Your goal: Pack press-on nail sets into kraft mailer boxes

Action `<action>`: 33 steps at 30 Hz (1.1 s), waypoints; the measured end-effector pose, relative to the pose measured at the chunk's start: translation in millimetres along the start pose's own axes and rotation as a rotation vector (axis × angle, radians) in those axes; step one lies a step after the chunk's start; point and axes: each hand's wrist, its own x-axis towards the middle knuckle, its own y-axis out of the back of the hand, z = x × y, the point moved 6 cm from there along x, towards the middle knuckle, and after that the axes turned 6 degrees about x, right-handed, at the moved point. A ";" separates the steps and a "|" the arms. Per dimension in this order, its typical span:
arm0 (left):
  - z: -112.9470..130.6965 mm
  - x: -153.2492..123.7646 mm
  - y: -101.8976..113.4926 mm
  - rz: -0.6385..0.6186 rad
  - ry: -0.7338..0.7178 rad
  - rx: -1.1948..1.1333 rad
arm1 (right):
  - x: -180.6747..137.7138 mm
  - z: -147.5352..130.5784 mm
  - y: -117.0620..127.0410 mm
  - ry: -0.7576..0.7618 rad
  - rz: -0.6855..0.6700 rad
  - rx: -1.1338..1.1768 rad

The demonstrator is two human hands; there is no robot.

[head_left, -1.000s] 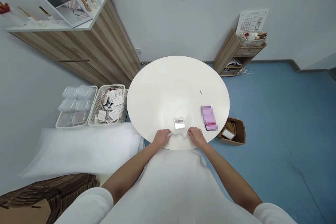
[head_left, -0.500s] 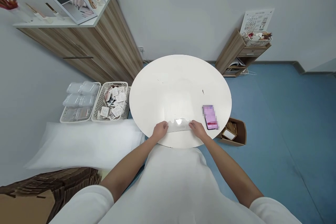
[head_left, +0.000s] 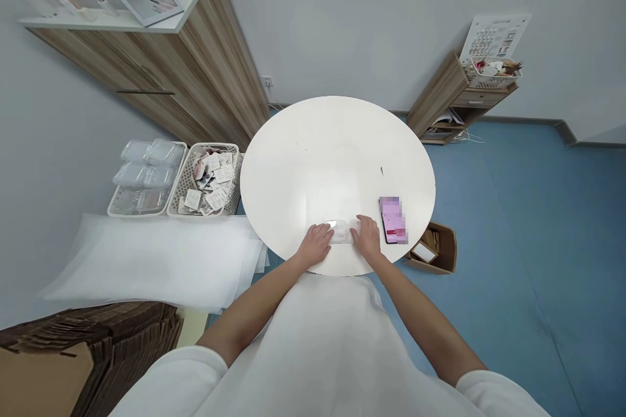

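Observation:
A flat, shiny clear plastic piece (head_left: 341, 232) lies near the front edge of the round white table (head_left: 293, 176); whether it is a bag or a sheet I cannot tell. My left hand (head_left: 315, 245) rests palm down over its left part, fingers stretched out. At the right end is my right hand (head_left: 366, 237), thumb and fingers apart and touching the plastic. Just right of that hand lies a phone (head_left: 392, 220) with a pink, blurred screen.
Left of the table stand a white basket of small printed cards (head_left: 208, 182) and a white basket of clear plastic packs (head_left: 147, 176). White sheets (head_left: 156, 260) lie before them, above stacked flat cardboard (head_left: 117, 352). An open carton (head_left: 443, 254) sits on the floor at right.
Both hands have gone from pinching the ends of the plastic to lying on it with fingers spread. The left hand has shifted inward to the right. My view has tilted slightly.

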 end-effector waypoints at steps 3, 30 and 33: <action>-6.3 2.6 -4.2 0.000 0.002 -0.025 | -7.7 -24.4 -3.8 0.332 -0.097 -0.070; -24.1 14.0 16.7 -0.189 -0.019 -0.236 | -19.8 -38.1 -4.2 0.239 -0.301 0.070; -35.3 21.0 17.8 -0.245 -0.001 -0.367 | -6.4 -35.1 -3.5 0.165 -0.342 0.048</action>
